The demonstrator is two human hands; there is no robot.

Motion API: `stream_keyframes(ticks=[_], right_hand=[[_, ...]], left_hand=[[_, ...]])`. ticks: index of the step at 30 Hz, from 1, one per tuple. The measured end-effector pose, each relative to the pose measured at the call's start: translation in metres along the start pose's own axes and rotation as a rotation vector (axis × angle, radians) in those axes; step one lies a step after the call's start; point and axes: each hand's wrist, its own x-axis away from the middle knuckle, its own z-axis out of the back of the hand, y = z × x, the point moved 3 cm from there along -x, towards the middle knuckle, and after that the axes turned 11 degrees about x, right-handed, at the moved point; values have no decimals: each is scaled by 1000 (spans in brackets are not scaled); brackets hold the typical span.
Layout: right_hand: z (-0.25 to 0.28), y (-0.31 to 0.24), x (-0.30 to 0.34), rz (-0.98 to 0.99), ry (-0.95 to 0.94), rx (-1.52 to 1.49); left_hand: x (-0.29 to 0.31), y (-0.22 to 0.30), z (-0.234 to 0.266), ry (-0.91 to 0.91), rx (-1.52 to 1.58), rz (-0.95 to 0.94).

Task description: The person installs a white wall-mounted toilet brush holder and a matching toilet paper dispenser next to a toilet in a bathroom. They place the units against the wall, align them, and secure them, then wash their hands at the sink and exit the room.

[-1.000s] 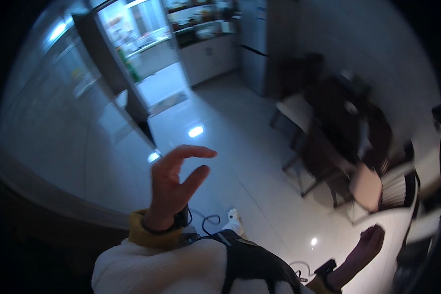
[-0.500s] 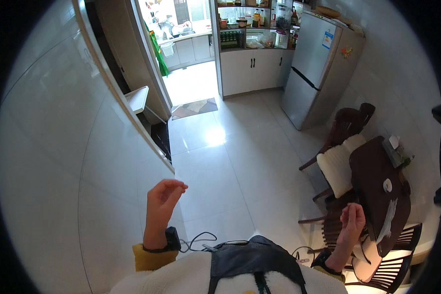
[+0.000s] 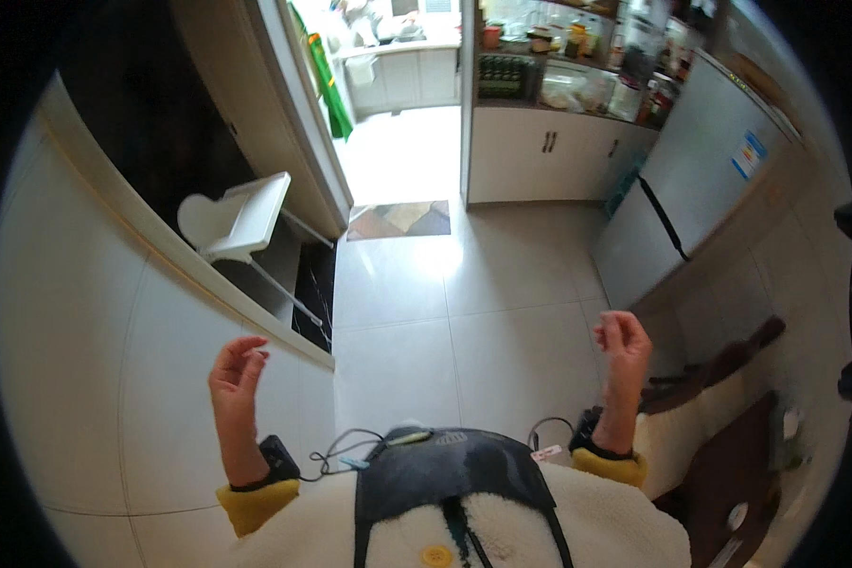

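My left hand is raised in front of the pale wall panel, its fingers loosely curved with a gap between thumb and fingertips. Nothing is in it. Over the floor on the other side, my right hand is lifted in a similar loose curl, thumb and fingers slightly apart, also holding nothing. Both wrists wear black bands with small boxes, and yellow cuffs show below them. A black bag or pouch lies across my fleecy cream top, with thin cables running toward the wrists.
A doorway with a patterned mat stands ahead. Left of it is a white high chair in a dark opening. White cabinets with laden shelves and a silver fridge stand right. A dark table and chair are near right.
The view has moved forward and turned, bringing the doorway, high chair and fridge closer. The table has slid toward the lower right. My right hand appears higher and farther left.
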Motion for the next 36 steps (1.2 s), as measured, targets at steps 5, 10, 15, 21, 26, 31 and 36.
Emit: stream_keyframes(ticks=[5, 10, 15, 21, 26, 31, 36], right_hand=[[-148, 26, -135, 201, -378, 33], [-230, 80, -272, 150, -421, 224], [-275, 85, -415, 28, -253, 470], [-335, 114, -536, -69, -119, 502], [-416, 176, -680, -90, -134, 568], [-556, 171, -820, 101, -299, 592], [-694, 147, -899, 295, -707, 499]], left_hand=[[-100, -55, 6, 243, -34, 102], [-277, -138, -12, 327, 197, 188], [-502, -167, -100, 286, 246, 256], [-756, -186, -246, -121, 154, 128], [-939, -218, -334, -156, 215, 30], [-1124, -218, -363, -12, 152, 41], [-1319, -214, -360, 161, 184, -86]])
